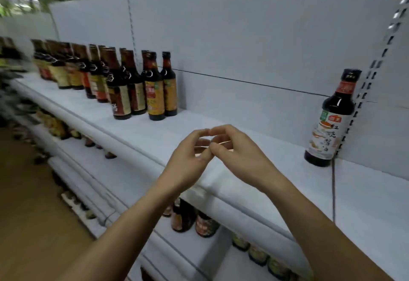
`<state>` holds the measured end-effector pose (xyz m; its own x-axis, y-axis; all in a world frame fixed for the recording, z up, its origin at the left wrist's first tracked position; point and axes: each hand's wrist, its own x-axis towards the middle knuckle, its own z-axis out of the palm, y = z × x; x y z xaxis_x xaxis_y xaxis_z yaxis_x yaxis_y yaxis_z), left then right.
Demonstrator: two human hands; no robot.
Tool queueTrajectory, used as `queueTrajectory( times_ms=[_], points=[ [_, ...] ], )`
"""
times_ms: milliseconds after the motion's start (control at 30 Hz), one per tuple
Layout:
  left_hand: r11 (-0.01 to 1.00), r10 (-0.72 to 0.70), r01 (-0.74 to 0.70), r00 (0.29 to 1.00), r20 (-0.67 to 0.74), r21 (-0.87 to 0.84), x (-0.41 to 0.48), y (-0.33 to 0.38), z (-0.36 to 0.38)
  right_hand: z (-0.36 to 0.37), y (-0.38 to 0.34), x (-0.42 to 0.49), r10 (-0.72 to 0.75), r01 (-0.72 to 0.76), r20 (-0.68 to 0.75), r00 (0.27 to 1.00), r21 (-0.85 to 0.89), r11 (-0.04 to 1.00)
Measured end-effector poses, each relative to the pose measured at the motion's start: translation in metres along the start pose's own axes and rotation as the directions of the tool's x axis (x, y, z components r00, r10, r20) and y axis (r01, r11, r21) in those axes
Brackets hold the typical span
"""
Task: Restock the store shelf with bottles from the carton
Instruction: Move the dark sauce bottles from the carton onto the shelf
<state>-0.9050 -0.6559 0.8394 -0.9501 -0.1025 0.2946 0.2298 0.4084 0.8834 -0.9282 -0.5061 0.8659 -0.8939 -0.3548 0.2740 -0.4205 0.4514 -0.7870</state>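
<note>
My left hand (188, 159) and my right hand (234, 150) meet above the front edge of the white shelf (221, 123), fingertips touching each other. Both have curled fingers and hold no bottle. A dark sauce bottle with a white label (329, 121) stands alone at the shelf's right end, against the slotted upright. A group of several dark bottles with red and yellow labels (124, 85) stands on the left part of the shelf. No carton shows in the frame.
Between the bottle group and the lone bottle the shelf surface is bare. Lower shelves (194, 221) carry more bottles and jars. A slotted metal upright (365, 85) runs up the back panel at right. The brown floor (28, 214) lies at lower left.
</note>
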Motion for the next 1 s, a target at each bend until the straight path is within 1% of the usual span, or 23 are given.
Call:
queueTrajectory(
  times_ms=[67, 167, 267, 367, 467, 600, 767, 900, 1000],
  points=[
    [0.999, -0.044, 0.045, 0.996, -0.080, 0.009, -0.018, -0.018, -0.036, 0.041, -0.016, 0.007, -0.046, 0.044, 0.080, 0.996, 0.028, 0.999],
    [0.990, -0.136, 0.138, 0.973, -0.188, 0.000, -0.053, -0.049, -0.088, 0.104, -0.036, 0.012, -0.079, 0.066, 0.206, 0.975, 0.069, 0.995],
    [0.978, -0.205, 0.209, 0.944, -0.259, -0.010, -0.093, -0.079, -0.131, 0.166, -0.048, 0.011, -0.099, 0.074, 0.309, 0.946, 0.092, 0.993],
    [0.952, -0.297, 0.306, 0.899, -0.323, -0.024, -0.134, -0.111, -0.165, 0.227, -0.057, 0.000, -0.099, 0.072, 0.426, 0.899, 0.080, 0.994],
    [0.919, -0.375, 0.392, 0.836, -0.401, -0.044, -0.175, -0.148, -0.199, 0.291, -0.067, -0.014, -0.103, 0.066, 0.518, 0.849, 0.089, 0.994],
    [0.868, -0.475, 0.489, 0.762, -0.439, -0.090, -0.222, -0.193, -0.227, 0.362, -0.064, -0.035, -0.089, 0.045, 0.610, 0.787, 0.086, 0.995],
    [0.802, -0.573, 0.583, 0.688, -0.445, -0.132, -0.267, -0.246, -0.244, 0.436, -0.041, -0.058, -0.065, 0.022, 0.700, 0.711, 0.070, 0.997],
    [0.735, -0.643, 0.659, 0.603, -0.472, -0.160, -0.297, -0.291, -0.240, 0.485, -0.012, -0.073, -0.024, 0.005, 0.776, 0.630, 0.027, 1.000],
    [0.669, -0.706, 0.711, 0.515, -0.486, -0.219, -0.321, -0.334, -0.225, 0.520, 0.022, -0.082, 0.006, -0.003, 0.833, 0.554, -0.005, 1.000]
  ],
)
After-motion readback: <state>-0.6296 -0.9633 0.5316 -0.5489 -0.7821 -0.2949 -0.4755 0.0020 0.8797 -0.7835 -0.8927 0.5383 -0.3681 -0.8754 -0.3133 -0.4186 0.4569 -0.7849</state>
